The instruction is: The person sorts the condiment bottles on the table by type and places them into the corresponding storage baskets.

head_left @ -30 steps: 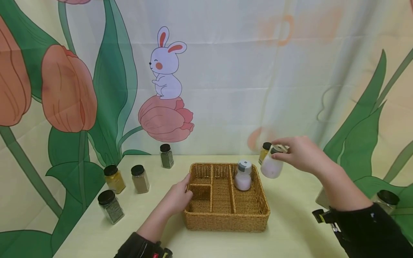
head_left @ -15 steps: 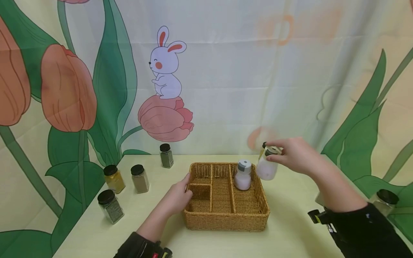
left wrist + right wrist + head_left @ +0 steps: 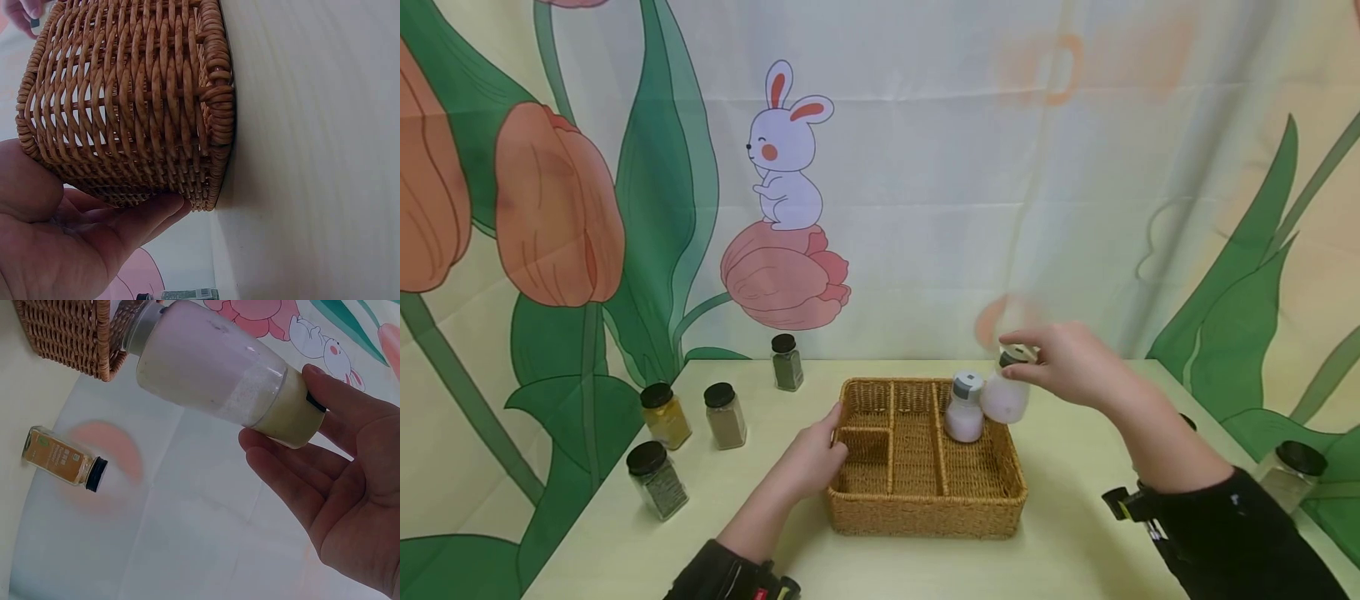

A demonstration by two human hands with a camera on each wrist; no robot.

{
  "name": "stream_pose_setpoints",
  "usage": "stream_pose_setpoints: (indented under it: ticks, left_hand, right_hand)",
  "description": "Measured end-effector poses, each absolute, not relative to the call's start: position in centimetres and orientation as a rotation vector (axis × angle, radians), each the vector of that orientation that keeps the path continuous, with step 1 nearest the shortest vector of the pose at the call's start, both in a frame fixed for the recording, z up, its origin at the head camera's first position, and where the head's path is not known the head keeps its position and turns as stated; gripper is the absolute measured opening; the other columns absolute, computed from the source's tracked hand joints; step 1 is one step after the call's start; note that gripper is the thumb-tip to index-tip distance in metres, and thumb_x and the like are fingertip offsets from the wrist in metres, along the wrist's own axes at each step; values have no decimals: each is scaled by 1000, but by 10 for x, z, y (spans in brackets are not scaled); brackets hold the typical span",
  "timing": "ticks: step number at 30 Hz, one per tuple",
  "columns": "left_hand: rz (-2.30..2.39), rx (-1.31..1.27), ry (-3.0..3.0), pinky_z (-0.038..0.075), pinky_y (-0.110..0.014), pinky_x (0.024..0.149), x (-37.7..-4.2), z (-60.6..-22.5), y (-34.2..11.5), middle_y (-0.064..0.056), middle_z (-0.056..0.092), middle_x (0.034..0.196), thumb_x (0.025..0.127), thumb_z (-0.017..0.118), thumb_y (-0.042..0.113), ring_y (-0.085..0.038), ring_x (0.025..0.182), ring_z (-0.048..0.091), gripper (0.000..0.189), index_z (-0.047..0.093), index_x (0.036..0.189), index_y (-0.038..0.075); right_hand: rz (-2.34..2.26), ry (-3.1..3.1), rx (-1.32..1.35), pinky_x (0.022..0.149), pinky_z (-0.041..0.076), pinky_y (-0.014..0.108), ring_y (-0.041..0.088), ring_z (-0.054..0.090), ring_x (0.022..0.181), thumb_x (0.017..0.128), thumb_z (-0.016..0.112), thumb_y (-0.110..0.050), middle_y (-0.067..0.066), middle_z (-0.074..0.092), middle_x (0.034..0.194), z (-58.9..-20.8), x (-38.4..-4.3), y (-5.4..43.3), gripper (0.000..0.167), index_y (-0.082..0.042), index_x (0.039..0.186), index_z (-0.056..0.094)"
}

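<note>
A woven wicker basket with several compartments stands on the table. My left hand holds its left wall, thumb at the rim and fingers along the outside, as the left wrist view also shows. My right hand pinches the pale cap of a clear seasoning jar of white powder. This jar hangs tilted over the basket's right wall, at the back. Close to it, a similar white seasoning jar stands in the right compartment; whether the two touch I cannot tell.
Left of the basket stand black-capped spice jars: green, tan, yellow and dark green. Another clear jar stands at far right. A yellow spice jar is behind the basket. A printed curtain hangs behind the table.
My right hand has moved left with the seasoning jar, from beside the basket to over its right wall. My left hand and the basket have stayed in place.
</note>
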State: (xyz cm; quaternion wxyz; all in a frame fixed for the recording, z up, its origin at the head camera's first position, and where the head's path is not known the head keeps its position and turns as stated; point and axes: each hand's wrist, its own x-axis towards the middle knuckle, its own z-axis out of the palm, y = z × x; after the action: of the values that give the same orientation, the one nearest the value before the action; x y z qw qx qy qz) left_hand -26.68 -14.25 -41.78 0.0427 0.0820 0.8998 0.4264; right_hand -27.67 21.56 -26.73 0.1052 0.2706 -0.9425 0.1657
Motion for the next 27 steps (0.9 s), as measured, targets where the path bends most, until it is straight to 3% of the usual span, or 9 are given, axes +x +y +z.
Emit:
stream_pose_setpoints:
  ticks: [10, 18, 27]
  left_hand:
    - [1311, 265, 2753, 36, -26, 41, -268, -419, -144, -22, 33, 160, 99, 47, 6, -9, 43, 33, 71, 18, 163, 5]
    - [1314, 266, 2742, 37, -26, 41, -268, -420, -144, -23, 32, 160, 100, 46, 6, -9, 43, 33, 70, 17, 163, 5]
    - [1322, 258, 2734, 35, -25, 40, -267, -419, -145, -24, 35, 158, 100, 46, 7, -9, 42, 32, 71, 16, 164, 7]
  right_hand:
    - [505, -2772, 849, 57, 42, 34, 10, 44, 54, 90, 79, -24, -7, 50, 56, -265, -275, 201, 44, -5, 129, 70]
    - [491, -2757, 852, 63, 48, 35, 12, 53, 62, 88, 80, -23, -3, 70, 82, -269, -277, 195, 44, -3, 127, 71]
    - [495, -2771, 836, 62, 47, 35, 12, 52, 61, 88, 81, -26, -4, 70, 81, -270, -277, 188, 45, -3, 126, 72]
